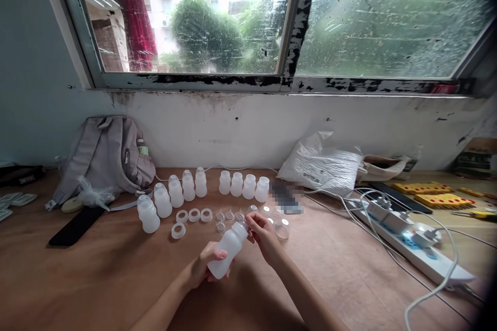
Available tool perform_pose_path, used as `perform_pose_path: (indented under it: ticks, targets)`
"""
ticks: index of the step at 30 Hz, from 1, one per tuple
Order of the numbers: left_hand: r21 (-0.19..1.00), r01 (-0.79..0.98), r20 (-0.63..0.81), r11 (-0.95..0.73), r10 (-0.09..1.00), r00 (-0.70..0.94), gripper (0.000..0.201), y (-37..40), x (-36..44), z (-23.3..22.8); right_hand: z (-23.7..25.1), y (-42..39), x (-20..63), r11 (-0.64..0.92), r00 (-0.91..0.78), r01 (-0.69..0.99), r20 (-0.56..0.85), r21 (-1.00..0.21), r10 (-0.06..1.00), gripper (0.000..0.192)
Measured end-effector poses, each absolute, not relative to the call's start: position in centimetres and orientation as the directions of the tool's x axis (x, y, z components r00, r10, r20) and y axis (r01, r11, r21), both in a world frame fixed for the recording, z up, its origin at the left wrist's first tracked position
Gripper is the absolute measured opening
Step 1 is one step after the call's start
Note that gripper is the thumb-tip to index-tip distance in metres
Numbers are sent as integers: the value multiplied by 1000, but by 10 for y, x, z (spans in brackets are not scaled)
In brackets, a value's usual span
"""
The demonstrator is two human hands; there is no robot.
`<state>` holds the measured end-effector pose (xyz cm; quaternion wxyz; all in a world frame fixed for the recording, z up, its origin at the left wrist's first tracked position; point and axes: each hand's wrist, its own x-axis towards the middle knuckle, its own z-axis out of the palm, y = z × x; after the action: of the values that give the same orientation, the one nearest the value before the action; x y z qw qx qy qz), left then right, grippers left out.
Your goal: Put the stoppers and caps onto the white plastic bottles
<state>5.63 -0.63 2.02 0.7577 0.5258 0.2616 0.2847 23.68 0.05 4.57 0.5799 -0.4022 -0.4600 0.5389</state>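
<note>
A frosted white baby bottle (228,251) is tilted over the front of the table, its top toward the upper right. My left hand (209,262) is closed around the bottle's lower body. At its top, the fingers of my right hand (262,230) pinch a small clear part that looks like a teat, mostly hidden by the fingertips. Just beyond lie several clear teats (220,226) and white screw rings (178,230). Beside my right hand are clear dome caps (282,228). Capped bottles (148,214) stand in a row at left, and open-topped bottles (249,186) stand behind.
A grey backpack (104,155) and a black phone-like slab (76,226) are at left. A silver plastic mailer (320,165) lies against the wall. At right, a white power strip (419,251) trails loose cables near yellow blocks (442,200) with red dots.
</note>
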Motion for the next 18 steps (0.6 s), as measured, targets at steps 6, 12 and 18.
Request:
perform_pose_path:
  ticks: [6,12,18]
  targets:
    - [912,-158,-140,378,649,748,38,0,48,17,45,3,244,100,-57,-321,125,-942,991,22]
    - [857,-246,-168,453,697,697,51,2,45,22,41,10,255,184,25,-212,182,-960,983,24]
    - [926,-282,-106,250,891,442,54,12,50,23,34,4,242,275,-198,279,226,-920,954,20]
